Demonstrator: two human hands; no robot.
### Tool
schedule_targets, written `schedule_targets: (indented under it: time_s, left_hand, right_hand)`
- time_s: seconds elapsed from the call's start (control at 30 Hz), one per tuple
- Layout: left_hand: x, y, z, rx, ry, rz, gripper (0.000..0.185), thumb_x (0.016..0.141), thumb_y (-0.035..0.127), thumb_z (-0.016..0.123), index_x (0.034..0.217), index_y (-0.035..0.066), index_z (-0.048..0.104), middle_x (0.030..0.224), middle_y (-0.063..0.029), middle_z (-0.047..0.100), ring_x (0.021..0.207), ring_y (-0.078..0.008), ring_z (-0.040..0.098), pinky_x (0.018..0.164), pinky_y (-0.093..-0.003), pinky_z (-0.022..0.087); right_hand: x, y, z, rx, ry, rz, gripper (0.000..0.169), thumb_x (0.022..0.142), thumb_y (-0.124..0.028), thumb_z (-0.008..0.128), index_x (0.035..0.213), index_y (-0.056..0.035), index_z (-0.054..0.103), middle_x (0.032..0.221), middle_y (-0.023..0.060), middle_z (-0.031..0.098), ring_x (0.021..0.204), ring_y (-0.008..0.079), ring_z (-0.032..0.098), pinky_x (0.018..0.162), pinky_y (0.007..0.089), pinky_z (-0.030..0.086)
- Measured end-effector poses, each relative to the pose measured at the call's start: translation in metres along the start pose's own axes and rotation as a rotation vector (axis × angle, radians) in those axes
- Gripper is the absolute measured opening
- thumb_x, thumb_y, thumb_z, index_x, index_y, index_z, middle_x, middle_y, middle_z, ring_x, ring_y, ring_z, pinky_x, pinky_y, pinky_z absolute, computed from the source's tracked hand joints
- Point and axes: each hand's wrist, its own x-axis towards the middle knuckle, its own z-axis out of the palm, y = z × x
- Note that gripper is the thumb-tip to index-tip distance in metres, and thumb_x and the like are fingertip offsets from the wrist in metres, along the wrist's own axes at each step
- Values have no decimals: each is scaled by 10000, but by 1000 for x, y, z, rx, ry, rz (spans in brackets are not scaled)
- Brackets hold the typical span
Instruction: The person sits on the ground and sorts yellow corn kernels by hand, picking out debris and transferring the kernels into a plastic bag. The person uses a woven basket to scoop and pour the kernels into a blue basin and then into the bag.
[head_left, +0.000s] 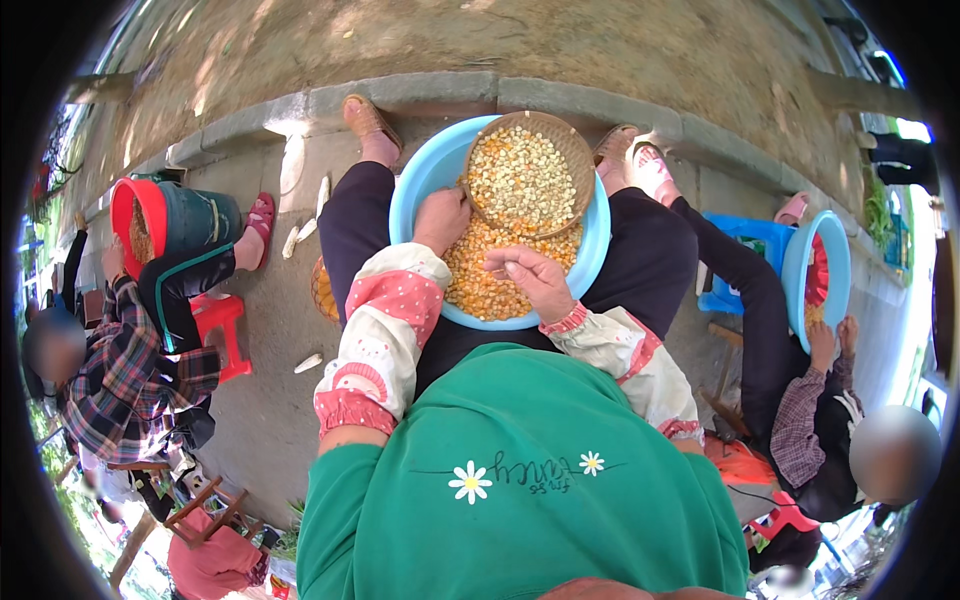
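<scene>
A light-blue plastic basin (405, 176) sits between my knees, with loose yellow-orange corn kernels (480, 289) in it. Over its far right side rests a shallow round woven basket (583, 169), holding paler kernels (525, 180). My left hand (444, 217) is at the basket's left rim, fingers closed on the edge, their tips partly hidden. Above the kernels in the basin hovers my right hand (534, 279), palm partly up, fingers curled and thumb near them. Whether a kernel sits between those fingertips is too small to tell.
Corn cobs (306, 229) lie on the paving to the left, near an orange basket (324, 289). A person (142, 375) at left has a red-rimmed bucket (199, 217). Another (806, 420) at right holds a blue basin (836, 255). A stone kerb (405, 94) runs ahead.
</scene>
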Motion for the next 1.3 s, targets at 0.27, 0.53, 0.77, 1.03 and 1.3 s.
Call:
schedule_targets:
  time_s: [0.27, 0.53, 0.77, 1.03, 1.3]
  left_hand:
    - [-22, 18, -20, 87, 140, -70, 279, 870, 262, 500, 771, 33, 624, 745, -196, 619, 695, -387, 583, 637, -454, 461]
    - [-35, 31, -42, -980, 154, -454, 256, 890, 231, 573, 752, 19, 617, 560, 16, 517, 461, -69, 452, 422, -227, 320]
    - [-47, 38, -58, -1748, -60, -703, 216, 915, 279, 533, 870, 69, 522, 647, -24, 474, 504, -79, 436, 407, -185, 300]
    - [-60, 74, -62, -2176, -30, -522, 189, 933, 277, 499, 920, 89, 481, 680, -28, 435, 545, -93, 415, 430, -191, 302]
    - [-64, 105, -56, -1813, 262, -281, 207, 945, 235, 464, 871, 44, 499, 680, -49, 488, 551, -105, 430, 471, -226, 339]
  right_hand:
    - [0, 2, 3, -241, -88, -105, 265, 922, -116, 464, 1119, 12, 587, 1029, 81, 579, 940, 144, 545, 828, 269, 435]
    - [2, 2, 11, -365, -143, -110, 257, 908, -107, 466, 1106, -3, 593, 1020, 80, 566, 942, 150, 535, 825, 281, 431]
    - [6, 6, 16, 0, -40, 51, 310, 934, -146, 445, 1196, 5, 517, 1099, 93, 554, 1025, 192, 556, 874, 316, 454]
    - [20, -8, 27, 411, 127, 166, 384, 961, -220, 387, 1274, -4, 436, 1144, 92, 545, 1048, 201, 557, 844, 323, 479]
    - [48, -1, 34, 643, 85, 92, 316, 959, -258, 375, 1092, -26, 545, 899, 12, 574, 858, 116, 548, 784, 262, 442]
